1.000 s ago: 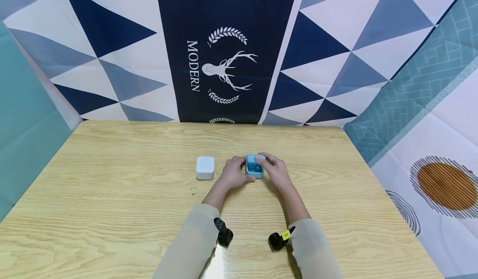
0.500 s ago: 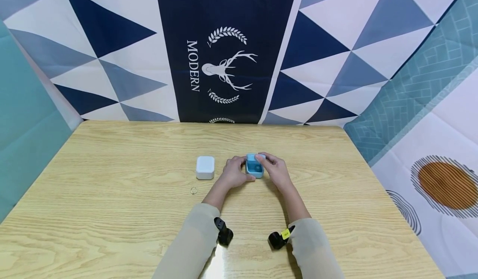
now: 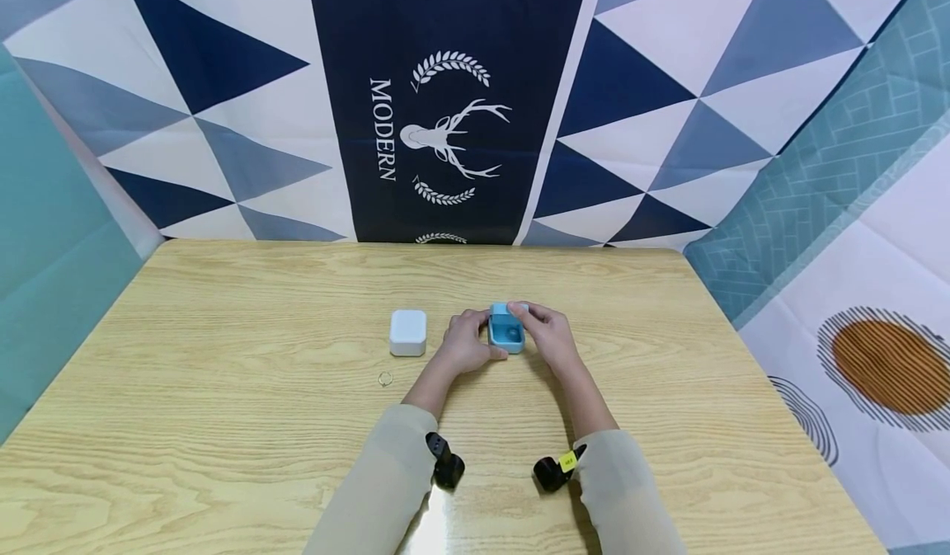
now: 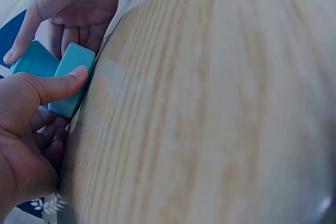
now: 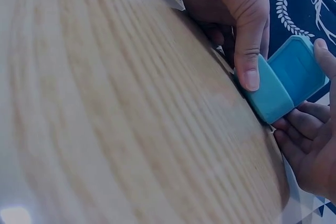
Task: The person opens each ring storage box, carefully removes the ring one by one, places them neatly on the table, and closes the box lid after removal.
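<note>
A small light-blue hinged box [image 3: 507, 342] stands on the table with its lid raised. In the head view my left hand [image 3: 466, 345] grips the box's base from the left, its thumb pressed on the front side. My right hand [image 3: 547, 336] pinches the raised lid [image 5: 302, 69] on the right, the thumb over the lid's edge. The right wrist view shows the lid's hollow inner face. What lies inside the base is too small to tell. A white rounded square box [image 3: 408, 332] and a thin ring [image 3: 385, 379] lie left of my left hand.
The wooden table [image 3: 245, 390] reaches back to a patterned cloth wall [image 3: 438, 126]. Teal cloth [image 3: 59, 250] hangs on the left, and another printed cloth [image 3: 891, 291] on the right. Black wrist cameras [image 3: 447, 466] sit on both sleeves.
The blue box's lid has tilted back a little, and more of the interior shows. My right thumb has shifted slightly upward with it. My left hand has stayed in place.
</note>
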`<state>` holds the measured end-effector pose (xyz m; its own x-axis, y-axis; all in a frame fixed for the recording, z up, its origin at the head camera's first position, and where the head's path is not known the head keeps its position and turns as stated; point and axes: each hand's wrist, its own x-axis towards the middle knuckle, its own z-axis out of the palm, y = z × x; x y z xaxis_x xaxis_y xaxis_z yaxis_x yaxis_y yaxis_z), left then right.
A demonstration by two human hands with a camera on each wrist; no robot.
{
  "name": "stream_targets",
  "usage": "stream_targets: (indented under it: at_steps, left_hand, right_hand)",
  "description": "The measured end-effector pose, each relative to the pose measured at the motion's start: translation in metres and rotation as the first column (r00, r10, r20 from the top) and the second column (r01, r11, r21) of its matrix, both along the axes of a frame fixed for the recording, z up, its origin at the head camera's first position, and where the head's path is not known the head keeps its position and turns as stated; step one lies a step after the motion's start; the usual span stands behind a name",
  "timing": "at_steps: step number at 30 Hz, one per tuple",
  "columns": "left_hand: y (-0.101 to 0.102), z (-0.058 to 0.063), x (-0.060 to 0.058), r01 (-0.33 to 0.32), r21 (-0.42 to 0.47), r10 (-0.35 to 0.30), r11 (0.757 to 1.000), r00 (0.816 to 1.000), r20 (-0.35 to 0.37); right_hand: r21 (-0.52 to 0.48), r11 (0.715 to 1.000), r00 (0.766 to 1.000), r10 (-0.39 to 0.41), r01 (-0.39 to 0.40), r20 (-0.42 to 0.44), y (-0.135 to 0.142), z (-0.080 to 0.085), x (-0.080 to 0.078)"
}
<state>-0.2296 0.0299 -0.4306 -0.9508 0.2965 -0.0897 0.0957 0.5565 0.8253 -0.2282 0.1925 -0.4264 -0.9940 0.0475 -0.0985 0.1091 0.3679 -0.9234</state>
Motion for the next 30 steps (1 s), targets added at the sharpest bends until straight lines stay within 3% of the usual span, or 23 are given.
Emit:
stream_targets:
  at_steps: [12,30]
  left_hand:
    - [-0.0003,0.0001,0.0006,-0.003,-0.017,0.003,1.000,1.000,-0.003]
    - [0.0003,-0.0029,0.0005,0.005,-0.026,-0.006,1.000,1.000,-0.029]
  right_hand:
    - [-0.058,0.997,0.999,-0.041,0.042,0.015,-0.0036,0.0022,0.0030]
    - [-0.111,0.987,0.990,-0.120,0.112,-0.068,-0.0075,-0.0005,0.0030]
